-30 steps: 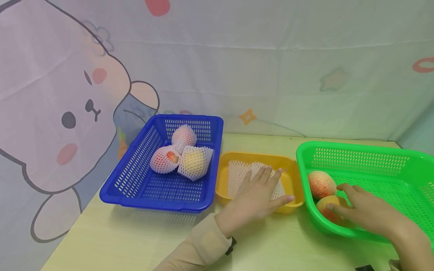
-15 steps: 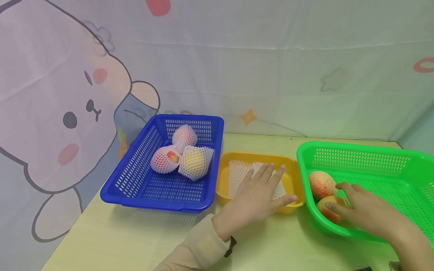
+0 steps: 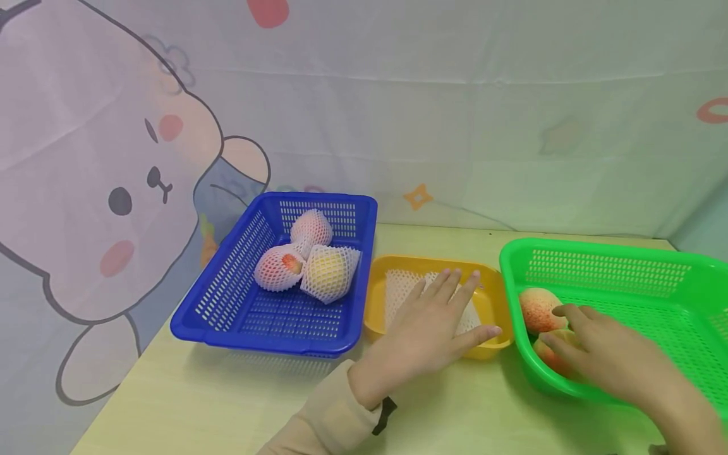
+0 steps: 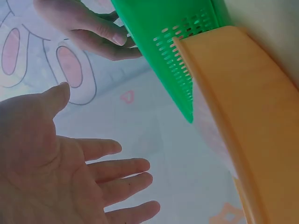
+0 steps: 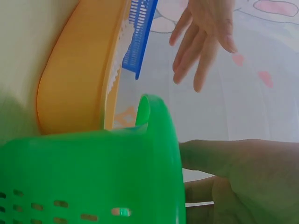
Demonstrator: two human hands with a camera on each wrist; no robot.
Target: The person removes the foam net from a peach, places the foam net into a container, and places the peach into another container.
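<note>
My left hand is spread palm down over a yellow tray, its fingers straight and holding nothing. White foam fruit nets lie in that tray, partly hidden under the hand. At the left end of a green basket, my right hand reaches over the near peach, thumb and fingers apart and loosely bent. A second peach sits just behind, by the index fingertip. From the left wrist, the right hand shows above the basket's rim; the basket wall hides part of its fingers in the right wrist view.
A blue basket on the left contains three fruits in foam nets: a yellowish one, a red-and-pink one and a pink one. A printed cloth hangs behind the table.
My right hand has shifted slightly left, its thumb and index finger now further over the two peaches. The left hand stays spread above the yellow tray. The baskets and fruits keep their places.
</note>
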